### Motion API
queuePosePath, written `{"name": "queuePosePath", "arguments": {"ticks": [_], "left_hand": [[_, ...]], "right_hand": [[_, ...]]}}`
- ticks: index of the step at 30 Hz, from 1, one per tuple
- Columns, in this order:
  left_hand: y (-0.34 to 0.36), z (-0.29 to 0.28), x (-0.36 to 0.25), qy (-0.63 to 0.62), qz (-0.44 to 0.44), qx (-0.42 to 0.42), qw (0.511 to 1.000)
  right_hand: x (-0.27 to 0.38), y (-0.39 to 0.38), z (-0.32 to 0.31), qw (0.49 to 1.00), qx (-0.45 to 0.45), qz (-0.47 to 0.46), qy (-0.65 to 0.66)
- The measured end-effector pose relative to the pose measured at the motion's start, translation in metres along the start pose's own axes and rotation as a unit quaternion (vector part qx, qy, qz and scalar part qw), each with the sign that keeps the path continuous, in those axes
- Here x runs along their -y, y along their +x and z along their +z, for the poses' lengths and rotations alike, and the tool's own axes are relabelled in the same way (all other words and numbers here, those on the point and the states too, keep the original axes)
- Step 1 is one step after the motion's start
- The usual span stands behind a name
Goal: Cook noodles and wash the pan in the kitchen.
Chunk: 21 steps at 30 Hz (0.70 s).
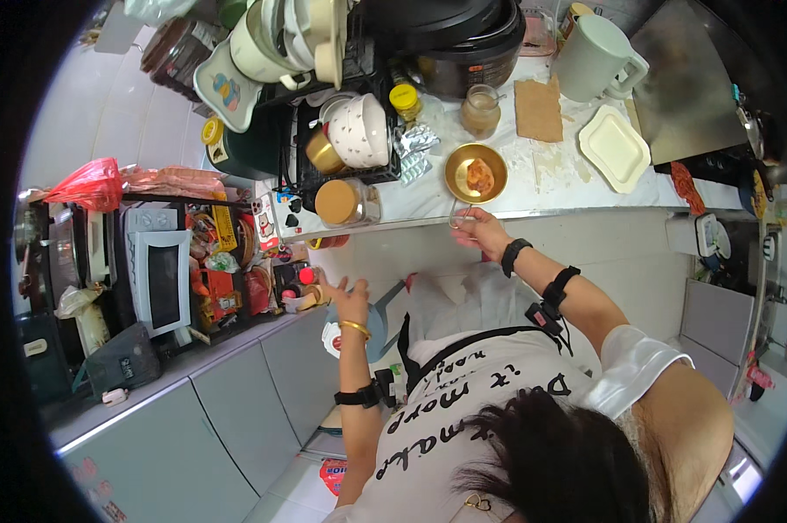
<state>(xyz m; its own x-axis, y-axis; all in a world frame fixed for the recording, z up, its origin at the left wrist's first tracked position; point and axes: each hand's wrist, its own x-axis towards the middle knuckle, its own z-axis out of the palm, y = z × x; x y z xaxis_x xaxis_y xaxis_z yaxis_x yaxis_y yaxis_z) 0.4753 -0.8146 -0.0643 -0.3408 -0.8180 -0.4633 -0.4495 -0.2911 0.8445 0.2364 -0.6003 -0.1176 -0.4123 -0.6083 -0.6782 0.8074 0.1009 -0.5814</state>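
Small clear item held by the right hand beside a gold bowl.
The clear item [461, 221], too small to be identified, is held at the front edge of the surface [520, 199], with the grip of the right hand [482, 234] closed on it. Orange-brown food [480, 177] is contained in the gold bowl [455, 171] just beyond. Behind the bowl, a glass jar [481, 113] is seen near a sheet of brown paper [539, 111]; a cream dish [614, 148] is set farther right. To the left, a jar with a tan lid [348, 203] is placed near the edge. The left hand [350, 305] is held below the surface, its fingers spread apart, near the shelf items [299, 294].
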Motion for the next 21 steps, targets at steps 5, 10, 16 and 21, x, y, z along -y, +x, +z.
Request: {"name": "queuePosePath", "arguments": {"ticks": [5,10,16,21], "left_hand": [[-0.015,0.076,-0.037,0.055,-0.002,0.080,0.995],[-0.004,0.125,-0.038,0.119,0.076,0.123,0.982],[-0.010,0.177,-0.070,0.195,0.057,0.160,0.966],[0.002,0.183,-0.080,0.261,0.070,0.194,0.943]], "right_hand": [[0.030,-0.020,-0.042,0.998,0.040,0.001,0.052],[0.050,-0.044,-0.115,0.999,0.006,0.001,-0.033],[0.064,-0.038,-0.173,0.997,-0.016,-0.025,-0.069],[0.072,-0.039,-0.172,0.987,0.010,-0.052,-0.151]]}}
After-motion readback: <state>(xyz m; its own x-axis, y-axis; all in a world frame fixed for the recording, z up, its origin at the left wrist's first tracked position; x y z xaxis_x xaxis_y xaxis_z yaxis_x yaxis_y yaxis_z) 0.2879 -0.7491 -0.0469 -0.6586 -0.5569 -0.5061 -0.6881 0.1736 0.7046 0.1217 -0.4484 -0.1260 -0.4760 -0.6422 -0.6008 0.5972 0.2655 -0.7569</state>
